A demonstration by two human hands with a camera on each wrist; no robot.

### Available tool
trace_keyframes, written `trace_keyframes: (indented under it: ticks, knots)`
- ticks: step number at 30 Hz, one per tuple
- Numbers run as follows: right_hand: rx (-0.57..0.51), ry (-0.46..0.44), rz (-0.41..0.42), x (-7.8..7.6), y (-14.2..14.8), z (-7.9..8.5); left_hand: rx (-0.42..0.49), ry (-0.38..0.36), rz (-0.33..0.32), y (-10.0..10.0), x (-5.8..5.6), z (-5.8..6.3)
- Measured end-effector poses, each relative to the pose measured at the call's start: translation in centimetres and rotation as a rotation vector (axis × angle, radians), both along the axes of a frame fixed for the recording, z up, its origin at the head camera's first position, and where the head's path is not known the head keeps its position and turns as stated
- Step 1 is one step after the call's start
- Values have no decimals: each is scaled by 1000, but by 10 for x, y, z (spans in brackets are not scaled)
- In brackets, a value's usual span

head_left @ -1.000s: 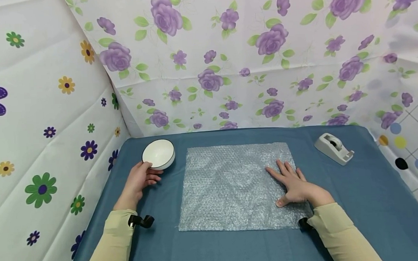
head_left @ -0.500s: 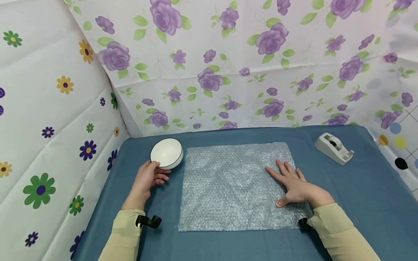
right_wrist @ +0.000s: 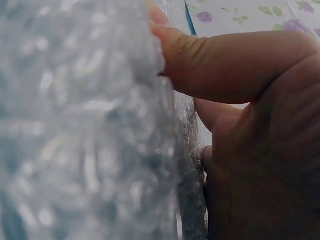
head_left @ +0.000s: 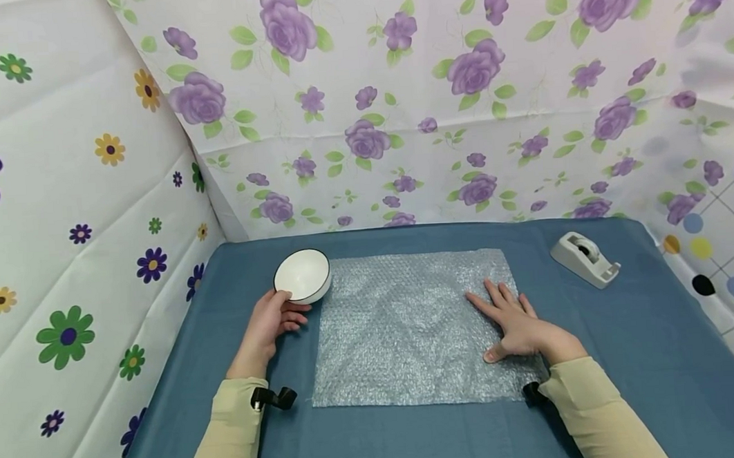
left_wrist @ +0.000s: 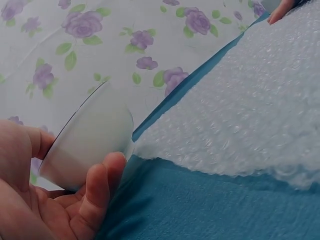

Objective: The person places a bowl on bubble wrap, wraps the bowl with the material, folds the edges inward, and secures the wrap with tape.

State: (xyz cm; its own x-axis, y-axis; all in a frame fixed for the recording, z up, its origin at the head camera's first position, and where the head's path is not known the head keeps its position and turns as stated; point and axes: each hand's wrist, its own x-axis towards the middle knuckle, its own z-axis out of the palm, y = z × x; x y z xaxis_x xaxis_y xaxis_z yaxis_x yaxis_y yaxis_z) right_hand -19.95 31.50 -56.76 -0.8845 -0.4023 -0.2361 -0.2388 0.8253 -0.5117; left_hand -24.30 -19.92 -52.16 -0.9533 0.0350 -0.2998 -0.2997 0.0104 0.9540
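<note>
A white bowl (head_left: 303, 274) with a thin dark rim is held by my left hand (head_left: 271, 325), thumb over the rim and fingers below the side. In the left wrist view the bowl (left_wrist: 92, 142) looks tilted, and its base side comes close to the corner of the bubble wrap (left_wrist: 240, 110). That sheet of bubble wrap (head_left: 410, 337) lies flat in the middle of the blue cloth. On its right part rests my right hand (head_left: 514, 324), fingers spread and straight. The right wrist view shows the thumb (right_wrist: 215, 62) against the bubbly surface.
A white tape dispenser (head_left: 585, 259) stands at the back right of the blue tablecloth (head_left: 415, 437). Flowered curtains (head_left: 360, 105) rise behind the table and along its left side. Each wrist carries a small black camera mount.
My left hand has carried the bowl rightward from the far left to the left edge of the bubble wrap. The right hand has stayed in place on the sheet.
</note>
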Motion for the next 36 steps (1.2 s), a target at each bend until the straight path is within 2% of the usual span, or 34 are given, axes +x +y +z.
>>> trace_keyframes:
  ticks: [11, 21, 36]
  knots:
    - [-10, -10, 7, -1, 1, 0, 25, 14, -27, 16, 5, 6]
    - [-23, -9, 2, 1, 0, 1, 34, 38, -127, 39, 10, 9]
    - [-12, 4, 11, 0, 2, -3, 57, 69, -223, 76, 20, 17]
